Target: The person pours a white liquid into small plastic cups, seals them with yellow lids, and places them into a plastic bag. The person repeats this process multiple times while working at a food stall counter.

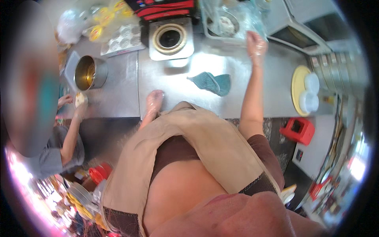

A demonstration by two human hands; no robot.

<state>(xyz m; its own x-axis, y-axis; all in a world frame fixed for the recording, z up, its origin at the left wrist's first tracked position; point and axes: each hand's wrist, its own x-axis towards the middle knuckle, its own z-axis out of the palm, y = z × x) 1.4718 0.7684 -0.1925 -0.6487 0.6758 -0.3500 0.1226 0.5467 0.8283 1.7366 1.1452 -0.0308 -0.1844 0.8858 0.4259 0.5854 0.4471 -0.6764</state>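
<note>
My left hand [154, 101], in a clear plastic glove, rests over the front part of the steel table [174, 86]. Its fingers look loosely curled, and what they do is hard to make out. Farther out, my right hand [256, 45], gloved the same way, is at the near right corner of a clear plastic tub [217, 39]. Inside the tub are plastic film [250, 22] and a round metal bowl [235, 22] with something white in it. Whether the right fingers grip the tub or film cannot be told. Between my hands lies a crumpled teal cloth [211, 83].
A red and black machine with a ring-shaped holder [155, 40] stands at the back. Leftward are a white cup tray [121, 41] and a steel pot [100, 72]. A co-worker's hand [80, 112] holds a whitish item. White containers [308, 101] sit on a yellow board [297, 80] at right.
</note>
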